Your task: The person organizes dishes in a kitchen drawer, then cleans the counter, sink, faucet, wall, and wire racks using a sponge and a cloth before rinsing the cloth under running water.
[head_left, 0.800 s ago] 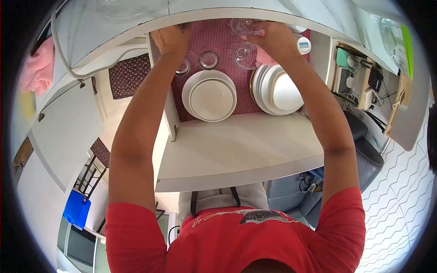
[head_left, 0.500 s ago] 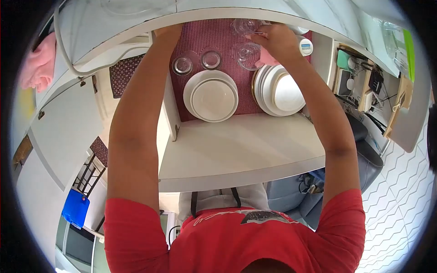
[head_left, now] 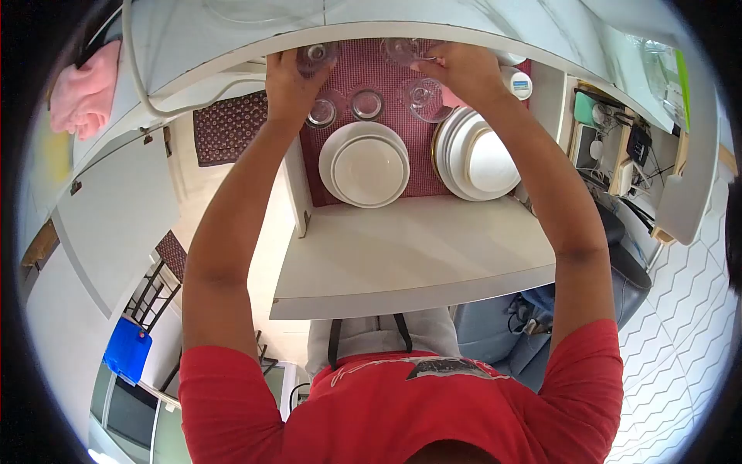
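Note:
My left hand (head_left: 290,89) is wrapped round a clear drinking glass (head_left: 317,56) under the counter's edge. My right hand (head_left: 470,75) is closed, with a pink cloth (head_left: 452,98) showing below its palm. Its fingertips are at the handle of a clear glass cup (head_left: 402,50). Just below stands another clear glass cup (head_left: 427,100). Two upturned glasses, a left one (head_left: 321,112) and a right one (head_left: 366,104), are behind a stack of white plates and bowls (head_left: 369,170). A second stack of white plates (head_left: 491,160) sits under my right forearm.
The crockery stands on a red woven mat (head_left: 423,155) inside a pulled-out white drawer (head_left: 410,240). A white lidded jar (head_left: 516,83) is by the right wall. The marble countertop (head_left: 263,17) overhangs the back. Another pink cloth (head_left: 86,91) lies at far left.
My left hand has come back from under the counter and into view with a drinking glass in it. The right hand has stayed near the same glass cup. The view has shifted slightly.

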Demonstrator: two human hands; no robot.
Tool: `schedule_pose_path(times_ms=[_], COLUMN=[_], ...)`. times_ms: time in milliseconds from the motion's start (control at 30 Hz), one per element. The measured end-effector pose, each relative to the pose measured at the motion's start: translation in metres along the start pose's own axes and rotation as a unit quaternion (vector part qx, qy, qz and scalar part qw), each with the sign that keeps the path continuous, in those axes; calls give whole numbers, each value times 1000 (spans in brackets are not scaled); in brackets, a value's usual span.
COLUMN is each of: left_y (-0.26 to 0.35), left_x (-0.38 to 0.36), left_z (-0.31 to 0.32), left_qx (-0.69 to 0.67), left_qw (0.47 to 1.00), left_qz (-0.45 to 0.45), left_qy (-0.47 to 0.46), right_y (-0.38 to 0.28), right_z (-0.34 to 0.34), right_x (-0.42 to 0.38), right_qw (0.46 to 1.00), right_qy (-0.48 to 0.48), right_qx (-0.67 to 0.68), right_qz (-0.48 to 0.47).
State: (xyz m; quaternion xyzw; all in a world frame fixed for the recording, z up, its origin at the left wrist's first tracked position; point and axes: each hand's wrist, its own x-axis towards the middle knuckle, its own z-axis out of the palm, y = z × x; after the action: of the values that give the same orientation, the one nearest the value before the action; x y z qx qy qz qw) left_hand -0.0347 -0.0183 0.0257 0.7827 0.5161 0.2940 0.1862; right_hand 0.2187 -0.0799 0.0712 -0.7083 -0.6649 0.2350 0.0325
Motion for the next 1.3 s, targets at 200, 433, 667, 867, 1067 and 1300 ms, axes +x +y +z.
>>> schedule_pose_path(times_ms=[200, 433, 667, 867, 1067, 1300], left_y=[-6, -9, -13, -9, -5, 30], left_x=[-7, -7, -7, -6, -8, -36], left_z=[-12, -8, -10, -13, -21, -49], left_qx=[-9, -6, 24, -12, -1, 127], left_qw=[999, 998, 997, 996, 993, 986], left_qz=[13, -4, 16, 6, 28, 91], left_qy=[-46, -68, -72, -90, -114, -54], right_y=[-20, -44, -56, -57, -46, -1], right_z=[13, 20, 19, 20, -6, -13], right_x=[9, 21, 20, 25, -8, -62], right_qw=[981, 975, 986, 984, 979, 986], right_qy=[83, 29, -44, -45, 103, -39], right_qx=[-59, -86, -83, -95, -2, 23], right_qz=[-166, -204, -135, -145, -179, 162])
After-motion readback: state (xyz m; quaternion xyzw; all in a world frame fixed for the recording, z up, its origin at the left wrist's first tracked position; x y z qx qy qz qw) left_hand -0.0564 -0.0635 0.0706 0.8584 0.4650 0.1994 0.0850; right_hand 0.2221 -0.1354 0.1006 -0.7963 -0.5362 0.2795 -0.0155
